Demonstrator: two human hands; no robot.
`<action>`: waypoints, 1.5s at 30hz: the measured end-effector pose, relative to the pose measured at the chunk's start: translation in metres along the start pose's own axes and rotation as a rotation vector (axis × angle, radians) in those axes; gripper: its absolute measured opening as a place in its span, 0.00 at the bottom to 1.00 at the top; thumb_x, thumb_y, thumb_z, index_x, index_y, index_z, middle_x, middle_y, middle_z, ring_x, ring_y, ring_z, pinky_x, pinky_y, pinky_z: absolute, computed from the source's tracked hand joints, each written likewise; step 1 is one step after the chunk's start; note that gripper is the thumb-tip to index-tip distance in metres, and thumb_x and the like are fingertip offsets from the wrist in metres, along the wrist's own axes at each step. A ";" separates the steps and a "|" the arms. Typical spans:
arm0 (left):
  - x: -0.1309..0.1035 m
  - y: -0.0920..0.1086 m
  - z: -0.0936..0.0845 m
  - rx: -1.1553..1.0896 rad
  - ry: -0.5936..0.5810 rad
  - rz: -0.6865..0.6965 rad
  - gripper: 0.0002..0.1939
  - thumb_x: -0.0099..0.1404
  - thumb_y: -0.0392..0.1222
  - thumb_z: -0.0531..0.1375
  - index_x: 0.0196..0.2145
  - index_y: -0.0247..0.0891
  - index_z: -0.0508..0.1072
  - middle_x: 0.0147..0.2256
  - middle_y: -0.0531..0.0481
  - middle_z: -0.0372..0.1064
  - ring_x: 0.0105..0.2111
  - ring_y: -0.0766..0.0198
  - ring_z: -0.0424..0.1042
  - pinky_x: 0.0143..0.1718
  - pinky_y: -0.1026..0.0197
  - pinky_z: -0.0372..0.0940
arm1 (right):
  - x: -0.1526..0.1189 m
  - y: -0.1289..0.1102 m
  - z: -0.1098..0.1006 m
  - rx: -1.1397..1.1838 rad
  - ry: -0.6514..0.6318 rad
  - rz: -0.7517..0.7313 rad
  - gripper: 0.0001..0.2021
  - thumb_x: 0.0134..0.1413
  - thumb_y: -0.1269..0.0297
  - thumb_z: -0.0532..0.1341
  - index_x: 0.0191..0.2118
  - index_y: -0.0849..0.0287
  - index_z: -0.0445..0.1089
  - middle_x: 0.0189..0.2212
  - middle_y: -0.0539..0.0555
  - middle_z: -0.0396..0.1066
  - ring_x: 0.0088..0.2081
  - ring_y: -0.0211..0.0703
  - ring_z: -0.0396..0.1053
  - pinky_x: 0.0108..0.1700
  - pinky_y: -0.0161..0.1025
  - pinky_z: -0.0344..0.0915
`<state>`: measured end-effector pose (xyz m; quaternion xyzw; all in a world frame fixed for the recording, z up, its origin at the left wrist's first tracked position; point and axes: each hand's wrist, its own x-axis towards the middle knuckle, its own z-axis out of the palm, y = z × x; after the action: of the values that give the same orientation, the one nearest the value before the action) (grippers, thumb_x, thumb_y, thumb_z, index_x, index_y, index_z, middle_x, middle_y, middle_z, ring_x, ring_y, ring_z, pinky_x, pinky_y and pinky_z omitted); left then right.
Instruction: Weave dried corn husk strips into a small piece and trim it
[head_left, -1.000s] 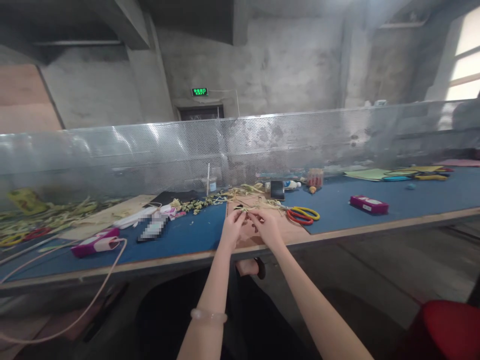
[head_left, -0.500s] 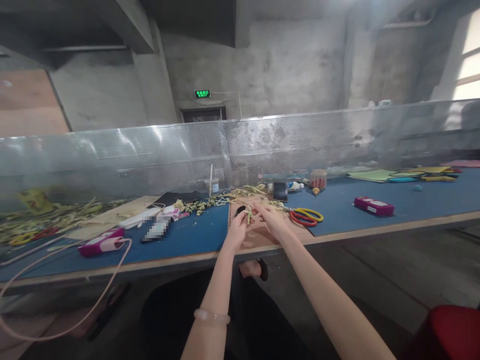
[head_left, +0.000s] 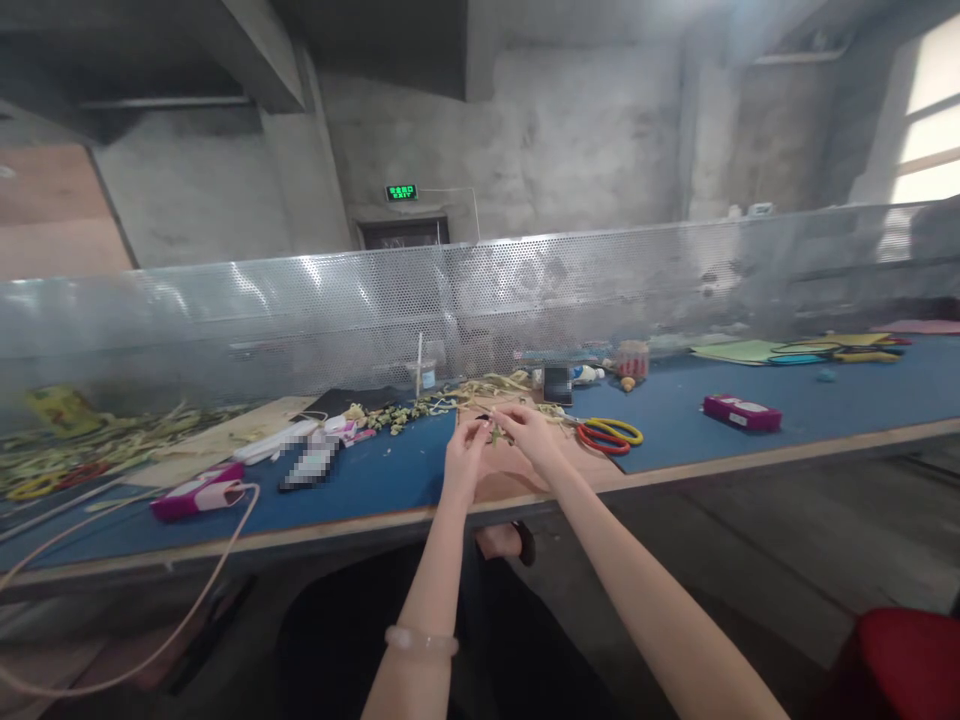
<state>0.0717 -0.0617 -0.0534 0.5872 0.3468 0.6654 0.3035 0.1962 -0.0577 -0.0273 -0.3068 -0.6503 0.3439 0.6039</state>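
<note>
Over the brown board [head_left: 517,478] at the table's front, my left hand [head_left: 466,458] and my right hand [head_left: 534,437] meet fingertip to fingertip. Both are closed in a pinch. A small green strip piece [head_left: 496,434] shows at the left fingertips, hanging a little below them. What the right fingertips grip beside it is too small to make out. Right of my right hand lie scissors [head_left: 611,435] with red and yellow handles. Pale green strips [head_left: 495,384] are heaped at the board's far end, and a small dark object [head_left: 484,417] is partly hidden behind my fingers.
A phone [head_left: 557,385] stands behind the board. Small green pieces [head_left: 394,413] and another phone [head_left: 309,465] lie left. A purple box [head_left: 741,412] is at right, a second purple box [head_left: 196,490] with a cable [head_left: 225,570] at left. Perforated metal screen [head_left: 510,290] runs behind.
My right hand has gone from spread fingers to a pinch against the left fingertips. My left hand has turned slightly, and the green piece sits lower between the hands.
</note>
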 end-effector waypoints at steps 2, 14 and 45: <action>0.000 -0.001 -0.001 0.047 0.023 0.034 0.11 0.55 0.48 0.59 0.31 0.36 0.71 0.30 0.50 0.70 0.32 0.64 0.68 0.36 0.63 0.61 | 0.000 -0.001 0.003 -0.029 0.008 -0.036 0.14 0.47 0.54 0.59 0.30 0.61 0.71 0.21 0.49 0.65 0.21 0.33 0.55 0.22 0.32 0.53; 0.000 -0.003 -0.001 0.018 -0.055 -0.024 0.13 0.54 0.50 0.60 0.29 0.37 0.68 0.25 0.52 0.67 0.26 0.66 0.66 0.25 0.67 0.60 | -0.009 0.003 -0.002 -0.010 -0.113 0.011 0.17 0.49 0.49 0.56 0.27 0.60 0.67 0.17 0.46 0.59 0.16 0.31 0.57 0.16 0.30 0.57; 0.000 -0.008 0.000 0.053 -0.025 -0.069 0.10 0.54 0.47 0.59 0.27 0.35 0.70 0.25 0.49 0.71 0.26 0.63 0.69 0.25 0.65 0.60 | -0.019 0.016 -0.001 0.212 0.014 0.180 0.09 0.41 0.59 0.63 0.26 0.60 0.67 0.19 0.47 0.65 0.18 0.32 0.61 0.22 0.32 0.62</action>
<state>0.0719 -0.0574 -0.0597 0.5910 0.3807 0.6378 0.3148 0.1980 -0.0635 -0.0513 -0.3009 -0.5759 0.4614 0.6041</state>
